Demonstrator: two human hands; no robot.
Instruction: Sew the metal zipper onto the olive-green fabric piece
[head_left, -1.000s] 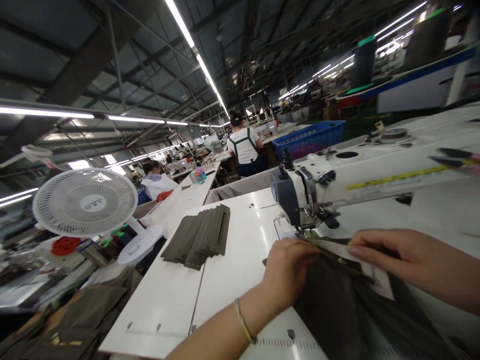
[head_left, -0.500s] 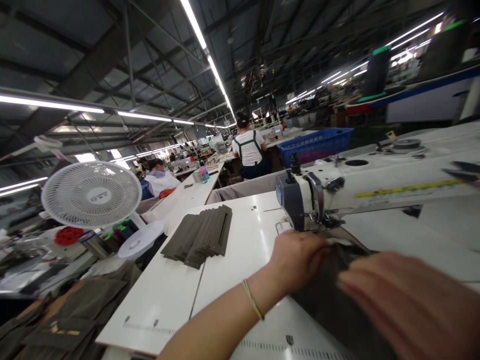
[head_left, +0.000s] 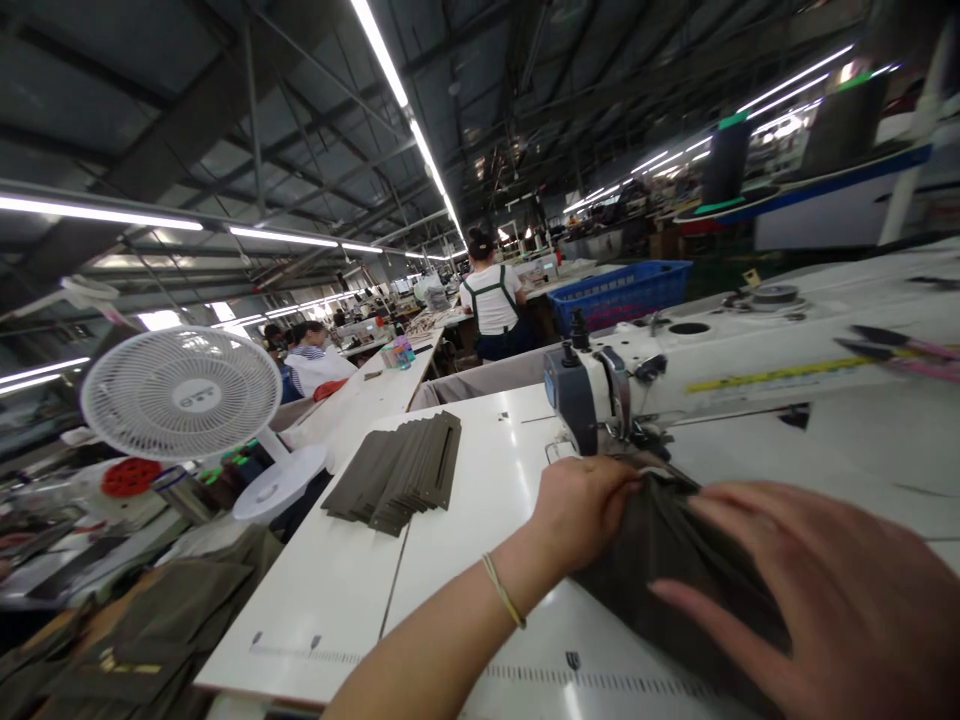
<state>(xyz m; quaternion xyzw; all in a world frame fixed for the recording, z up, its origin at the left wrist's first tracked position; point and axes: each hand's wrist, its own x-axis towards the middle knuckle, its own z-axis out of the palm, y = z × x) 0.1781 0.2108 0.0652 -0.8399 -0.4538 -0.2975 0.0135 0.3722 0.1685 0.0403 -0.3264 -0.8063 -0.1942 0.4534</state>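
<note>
Left hand (head_left: 581,510) pinches dark fabric (head_left: 675,560) at the sewing machine (head_left: 600,400) foot, right hand (head_left: 832,610) fingers spread flat; feeding likely needs steady guidance.

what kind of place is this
Most likely a garment factory floor: an industrial sewing machine, a stack of cut fabric pieces, and other workers at long rows of tables under strip lights.
</note>
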